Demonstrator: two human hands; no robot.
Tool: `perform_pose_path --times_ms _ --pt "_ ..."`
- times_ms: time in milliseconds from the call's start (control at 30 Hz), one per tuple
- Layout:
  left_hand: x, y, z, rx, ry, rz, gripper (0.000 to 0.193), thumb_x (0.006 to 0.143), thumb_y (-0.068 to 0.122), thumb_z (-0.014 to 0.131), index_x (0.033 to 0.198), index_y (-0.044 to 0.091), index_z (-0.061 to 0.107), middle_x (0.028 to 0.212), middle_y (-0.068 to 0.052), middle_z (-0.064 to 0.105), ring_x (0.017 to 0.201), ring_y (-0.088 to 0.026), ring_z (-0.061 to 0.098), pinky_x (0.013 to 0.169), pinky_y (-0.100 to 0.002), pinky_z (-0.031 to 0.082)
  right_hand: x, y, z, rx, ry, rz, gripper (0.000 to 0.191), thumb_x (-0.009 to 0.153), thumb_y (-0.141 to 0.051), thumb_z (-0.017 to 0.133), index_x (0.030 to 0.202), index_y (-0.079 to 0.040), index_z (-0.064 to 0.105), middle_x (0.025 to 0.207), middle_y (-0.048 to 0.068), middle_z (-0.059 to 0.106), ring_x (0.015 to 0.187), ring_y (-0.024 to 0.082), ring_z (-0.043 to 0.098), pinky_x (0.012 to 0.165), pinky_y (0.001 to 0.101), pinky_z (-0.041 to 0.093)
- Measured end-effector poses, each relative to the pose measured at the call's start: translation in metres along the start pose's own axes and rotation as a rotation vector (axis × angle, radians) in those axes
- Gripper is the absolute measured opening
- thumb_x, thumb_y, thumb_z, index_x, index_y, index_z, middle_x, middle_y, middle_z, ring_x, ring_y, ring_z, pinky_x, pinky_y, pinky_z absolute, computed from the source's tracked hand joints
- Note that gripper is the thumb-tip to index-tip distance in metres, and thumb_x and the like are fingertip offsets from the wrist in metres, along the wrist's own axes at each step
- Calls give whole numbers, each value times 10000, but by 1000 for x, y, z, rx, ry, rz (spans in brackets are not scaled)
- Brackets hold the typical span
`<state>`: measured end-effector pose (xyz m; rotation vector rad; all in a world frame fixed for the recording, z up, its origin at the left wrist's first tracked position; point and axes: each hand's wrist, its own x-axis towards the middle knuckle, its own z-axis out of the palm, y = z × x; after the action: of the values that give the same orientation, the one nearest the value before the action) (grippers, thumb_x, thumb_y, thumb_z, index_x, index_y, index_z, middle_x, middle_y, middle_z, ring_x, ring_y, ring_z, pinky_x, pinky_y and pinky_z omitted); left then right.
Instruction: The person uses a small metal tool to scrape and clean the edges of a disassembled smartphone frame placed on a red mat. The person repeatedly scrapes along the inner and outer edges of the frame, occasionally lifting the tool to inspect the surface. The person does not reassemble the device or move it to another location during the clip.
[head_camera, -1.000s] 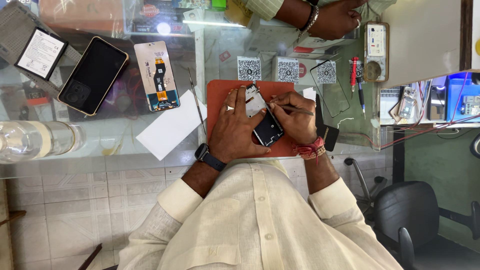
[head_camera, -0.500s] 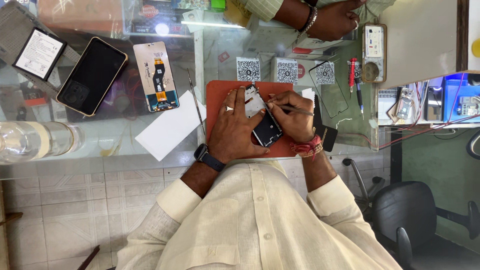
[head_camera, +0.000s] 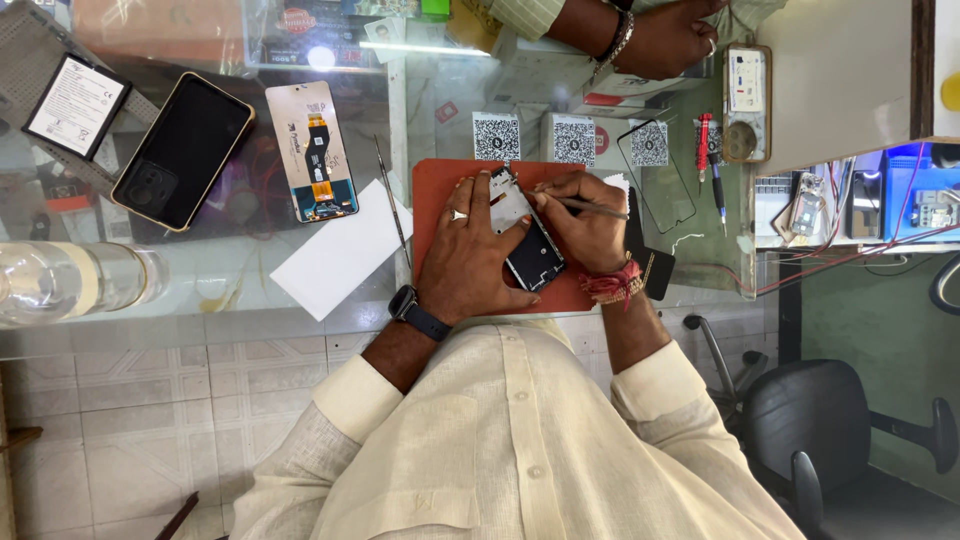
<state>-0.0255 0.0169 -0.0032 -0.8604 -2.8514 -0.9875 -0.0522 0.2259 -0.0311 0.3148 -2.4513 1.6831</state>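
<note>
I see the opened phone frame (head_camera: 528, 240) lying on a red work mat (head_camera: 435, 190) on the glass counter (head_camera: 230, 280). My left hand (head_camera: 470, 255) presses flat on it, fingers spread rather than closed around it. My right hand (head_camera: 585, 220) has its grip closed on a thin metal tool (head_camera: 590, 206) whose tip meets the frame's upper edge. Left of the mat lie a white paper sheet (head_camera: 340, 250), a display panel with its flex cable up (head_camera: 312, 150), a dark phone (head_camera: 182, 150) and a battery (head_camera: 77, 105). A clear plastic bottle (head_camera: 60, 283) lies at the far left; I cannot tell its contents. Another person's hand (head_camera: 670, 35) rests at the counter's far edge.
</note>
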Motion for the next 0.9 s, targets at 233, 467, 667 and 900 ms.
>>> perform_pose_path --times_ms 233,467,667,900 --pt "1 0 1 9 -21 -24 921 537 619 888 1302 139 704 1507 -395 316 1419 -560 283 1155 -643 261 3 -8 5 -161 12 -62 89 883 28 801 923 52 725 953 141 761 853 179 749 755 278 616" --pt "0 1 -1 14 -19 -7 912 527 624 887 1283 143 714 1492 -388 321 1411 -554 293 1165 -643 271 10 -5 4 -61 5 18 94 888 17 805 924 52 725 945 136 765 845 168 747 757 276 614" --pt "2 2 -3 -3 -17 -18 929 518 609 893 1295 137 706 1497 -388 322 1406 -558 293 1134 -640 283 4 -3 -3 -26 -50 -67 95 900 47 793 934 52 705 974 146 751 963 195 754 857 299 620" --pt "1 0 -2 3 -15 1 898 532 605 894 1276 132 718 1494 -391 326 1418 -547 295 1182 -640 265 13 0 3 -121 32 -6 90 892 44 800 921 50 715 968 148 766 868 171 744 776 285 612"
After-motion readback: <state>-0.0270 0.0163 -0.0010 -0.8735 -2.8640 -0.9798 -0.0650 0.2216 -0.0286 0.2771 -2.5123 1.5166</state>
